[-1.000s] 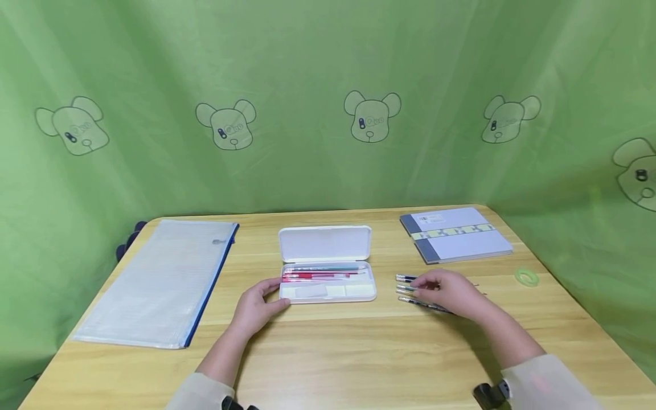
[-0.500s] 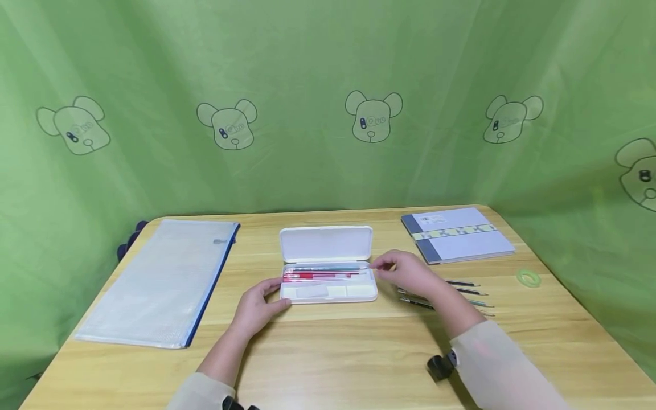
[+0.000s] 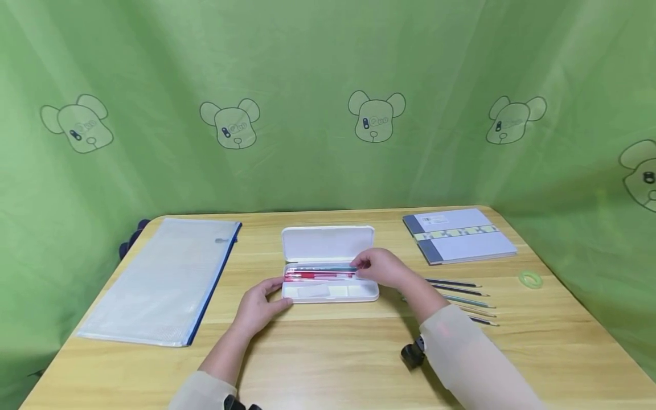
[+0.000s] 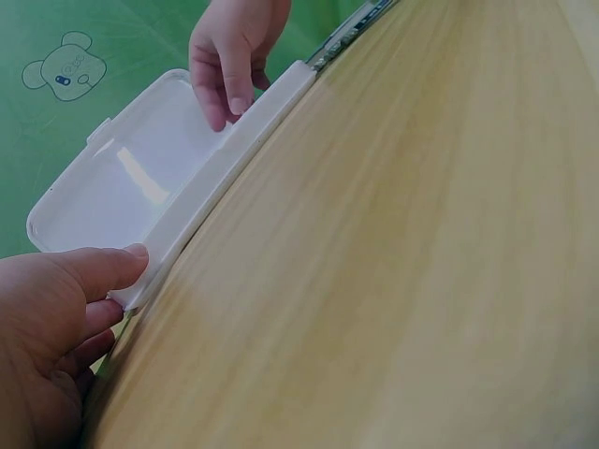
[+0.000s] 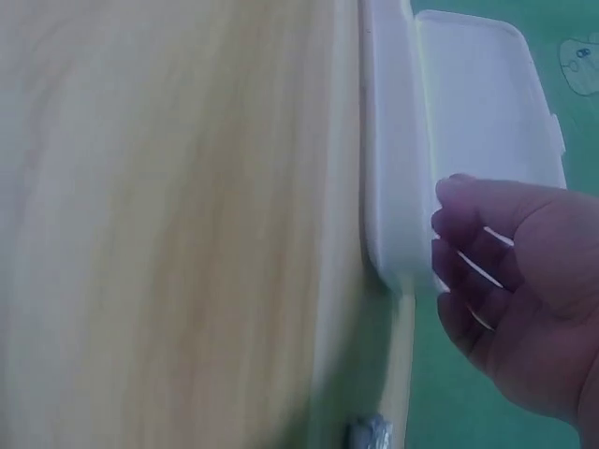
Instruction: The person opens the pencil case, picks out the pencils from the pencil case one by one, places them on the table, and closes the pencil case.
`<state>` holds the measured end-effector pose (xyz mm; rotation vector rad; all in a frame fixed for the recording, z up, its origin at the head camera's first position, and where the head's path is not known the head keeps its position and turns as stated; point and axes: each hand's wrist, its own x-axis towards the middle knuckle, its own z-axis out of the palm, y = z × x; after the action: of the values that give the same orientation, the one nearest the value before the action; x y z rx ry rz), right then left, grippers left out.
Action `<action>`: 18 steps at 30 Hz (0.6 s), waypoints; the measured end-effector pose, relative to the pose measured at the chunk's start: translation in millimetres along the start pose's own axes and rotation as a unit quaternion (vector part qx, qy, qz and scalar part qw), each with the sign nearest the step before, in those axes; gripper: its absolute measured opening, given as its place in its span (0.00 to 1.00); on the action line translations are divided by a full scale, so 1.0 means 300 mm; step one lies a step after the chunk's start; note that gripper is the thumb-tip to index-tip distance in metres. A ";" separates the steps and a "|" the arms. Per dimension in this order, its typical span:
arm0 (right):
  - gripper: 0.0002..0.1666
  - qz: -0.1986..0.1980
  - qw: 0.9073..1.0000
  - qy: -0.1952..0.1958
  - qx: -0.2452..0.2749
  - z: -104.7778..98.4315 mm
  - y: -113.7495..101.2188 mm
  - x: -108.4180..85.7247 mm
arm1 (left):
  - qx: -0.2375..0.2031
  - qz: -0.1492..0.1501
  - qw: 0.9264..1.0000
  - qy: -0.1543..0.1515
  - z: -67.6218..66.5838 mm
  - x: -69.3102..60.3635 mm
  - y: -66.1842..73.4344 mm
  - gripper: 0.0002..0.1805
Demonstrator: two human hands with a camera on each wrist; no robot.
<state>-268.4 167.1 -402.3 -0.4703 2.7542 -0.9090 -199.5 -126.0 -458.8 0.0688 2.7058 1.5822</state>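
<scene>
- Pencil case: white, on the table mid-scene, lid swung open on the far side.
- Progress, judged from the layout: partly filled. Teal pencil and red pen in the far long compartment, white block, likely an eraser, in the near part. Five pencils remain outside, right of the case, partly hidden by the right arm. Lid not closed.
- Case sits between the hands. Left hand grips its left end, thumb at the near-left corner.
- Right hand reaches over the right end, fingertips at the teal pencil's right end; can't tell if pinched.
- Hands well apart.
- Far right: grey-and-lilac notebook with patterned band.
- Right edge: pale green ring.
- Left: translucent zip folder, blue edge toward the case.
- Behind: green curtain, bear prints.
</scene>
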 end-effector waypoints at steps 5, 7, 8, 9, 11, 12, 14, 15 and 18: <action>0.11 0.009 0.999 -0.006 -0.040 0.011 -0.010 0.013 | 0.001 0.002 1.000 -0.001 -0.001 0.003 0.003 0.28; 0.11 0.012 0.998 -0.005 -0.059 0.016 -0.013 0.017 | 0.000 0.002 1.000 -0.001 -0.002 0.004 0.005 0.28; 0.11 0.015 0.998 -0.003 -0.065 0.017 -0.015 0.019 | 0.002 0.002 1.000 -0.001 -0.002 0.004 0.006 0.28; 0.11 0.013 0.997 -0.001 -0.078 0.019 -0.016 0.021 | 0.002 0.002 1.000 -0.001 -0.003 0.004 0.007 0.28; 0.11 0.013 0.996 0.001 -0.091 0.024 -0.019 0.025 | 0.002 0.002 1.000 -0.001 -0.004 0.004 0.007 0.28; 0.11 0.014 0.995 0.001 -0.096 0.026 -0.021 0.027 | 0.002 0.003 1.000 0.000 -0.004 0.004 0.008 0.28; 0.11 0.015 0.994 0.001 -0.104 0.031 -0.024 0.031 | 0.000 0.002 1.000 0.000 -0.004 0.004 0.008 0.28; 0.10 0.017 0.994 0.000 -0.108 0.033 -0.025 0.033 | 0.000 0.003 1.000 0.000 -0.004 0.004 0.008 0.28; 0.10 0.027 0.993 -0.004 -0.112 0.040 -0.029 0.036 | -0.002 0.000 1.000 -0.001 -0.003 0.002 0.007 0.28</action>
<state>-272.9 150.2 -407.5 -0.4312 2.8594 -0.5857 -200.1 -125.8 -456.6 0.0707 2.7017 1.5852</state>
